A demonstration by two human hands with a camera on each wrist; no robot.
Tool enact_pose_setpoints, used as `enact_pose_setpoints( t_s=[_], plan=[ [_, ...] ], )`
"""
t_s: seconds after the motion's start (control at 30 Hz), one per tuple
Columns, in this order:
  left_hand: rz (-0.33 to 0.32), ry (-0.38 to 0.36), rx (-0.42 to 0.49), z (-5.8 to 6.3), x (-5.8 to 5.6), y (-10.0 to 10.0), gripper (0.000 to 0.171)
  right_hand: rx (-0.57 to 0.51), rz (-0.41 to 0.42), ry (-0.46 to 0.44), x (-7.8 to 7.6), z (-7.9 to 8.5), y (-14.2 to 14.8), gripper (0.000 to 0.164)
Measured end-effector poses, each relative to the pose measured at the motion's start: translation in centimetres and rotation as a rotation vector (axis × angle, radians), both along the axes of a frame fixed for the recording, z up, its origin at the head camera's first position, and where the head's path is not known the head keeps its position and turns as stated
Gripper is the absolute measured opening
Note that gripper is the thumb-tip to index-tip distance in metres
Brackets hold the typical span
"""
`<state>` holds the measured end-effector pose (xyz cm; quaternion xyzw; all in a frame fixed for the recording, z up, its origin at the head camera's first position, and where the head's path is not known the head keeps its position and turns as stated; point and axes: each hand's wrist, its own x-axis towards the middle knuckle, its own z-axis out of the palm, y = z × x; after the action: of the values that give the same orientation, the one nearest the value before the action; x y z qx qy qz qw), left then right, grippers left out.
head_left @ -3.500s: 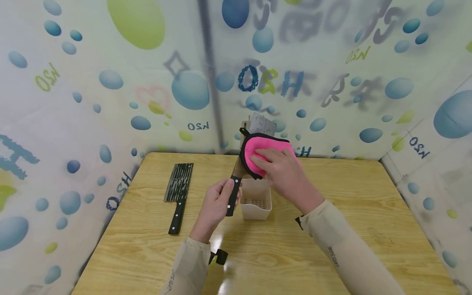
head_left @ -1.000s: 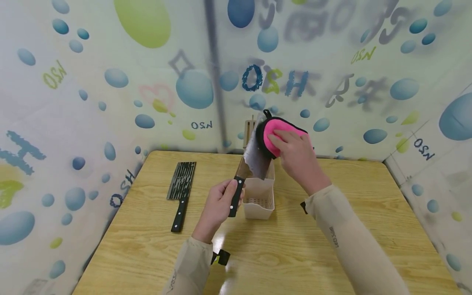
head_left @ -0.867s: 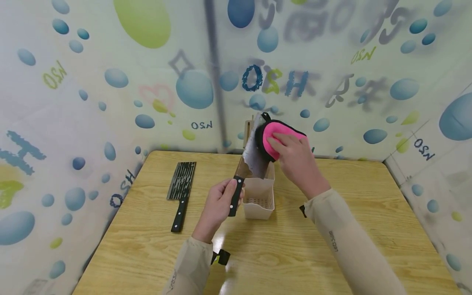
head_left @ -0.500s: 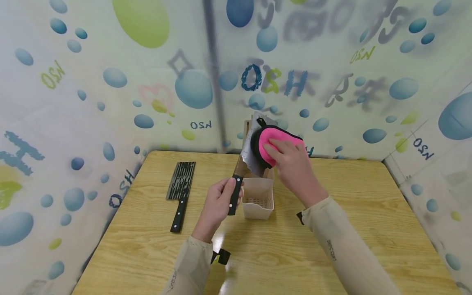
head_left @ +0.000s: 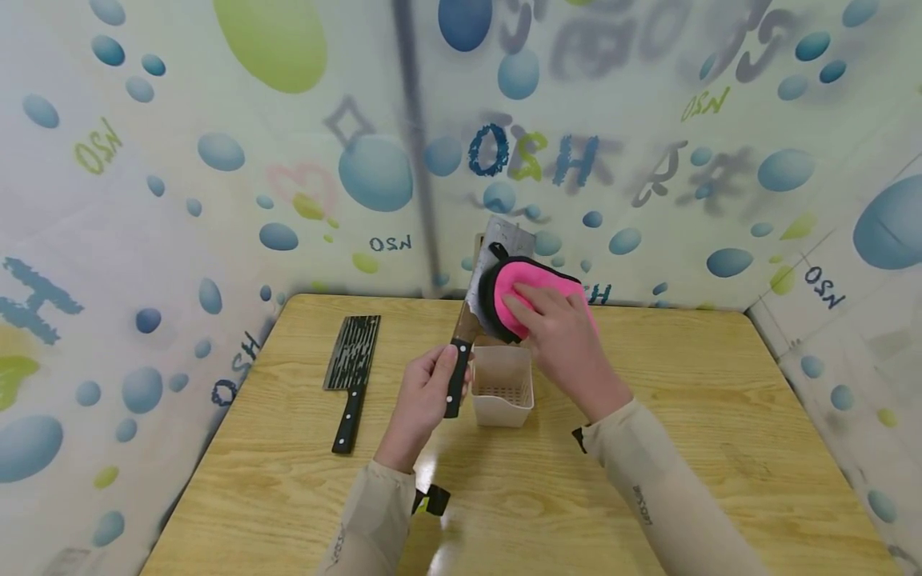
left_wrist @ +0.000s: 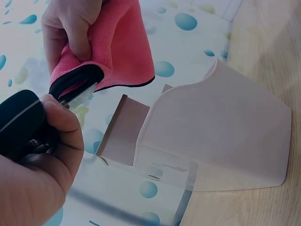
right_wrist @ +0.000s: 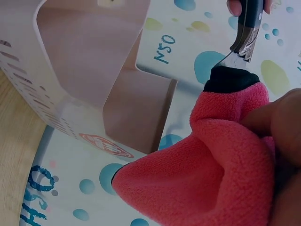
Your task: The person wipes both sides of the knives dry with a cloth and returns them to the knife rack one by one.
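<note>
In the head view my left hand (head_left: pixel 423 388) grips the riveted black handle of a cleaver (head_left: pixel 457 384), its blade raised and tilted away above the table. My right hand (head_left: pixel 569 340) pinches a pink cloth (head_left: pixel 533 278) with black edging and presses it over the lower part of the blade, near the handle. The blade's far end shows bare above the cloth. From the right wrist view, the folded cloth (right_wrist: pixel 230 108) wraps the blade just beyond the handle (right_wrist: pixel 249 21). A second cleaver (head_left: pixel 353 356), with a streaked dark blade, lies flat on the left.
Behind and below the hands stands a beige plastic holder (head_left: pixel 502 412) with a slotted bottom and a taller back part. All of it is on a wooden table (head_left: pixel 684 448), with a bubble-patterned sheet (head_left: pixel 634 120) hanging right behind the table's far edge.
My right hand has slid the cloth down and left along the blade toward the handle, baring the blade's far end. The left hand and the lying cleaver have stayed nearly still.
</note>
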<state>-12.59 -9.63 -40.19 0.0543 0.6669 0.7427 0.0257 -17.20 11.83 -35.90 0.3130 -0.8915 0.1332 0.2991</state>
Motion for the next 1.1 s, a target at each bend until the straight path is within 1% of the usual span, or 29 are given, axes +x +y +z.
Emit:
enact_pose_setpoints(
  t_s=[0.23, 0.57, 0.8, 1.1],
  plan=[
    [0.015, -0.015, -0.005, 0.1, 0.1, 0.0, 0.041, 0.039, -0.01, -0.022, 0.7, 0.1, -0.4, 0.05],
    [0.01, 0.009, -0.027, 0.0, 0.0, 0.0, 0.042, 0.061, -0.016, -0.035, 1.3, 0.5, -1.1, 0.05],
    [0.0, 0.023, -0.035, -0.1, 0.1, 0.2, 0.042, 0.064, -0.023, -0.037, 0.9, 0.9, -1.3, 0.047],
    [-0.001, 0.014, -0.073, -0.1, 0.2, 0.4, 0.04, 0.075, -0.035, 0.016, -0.2, 1.5, -1.2, 0.051]
  ],
)
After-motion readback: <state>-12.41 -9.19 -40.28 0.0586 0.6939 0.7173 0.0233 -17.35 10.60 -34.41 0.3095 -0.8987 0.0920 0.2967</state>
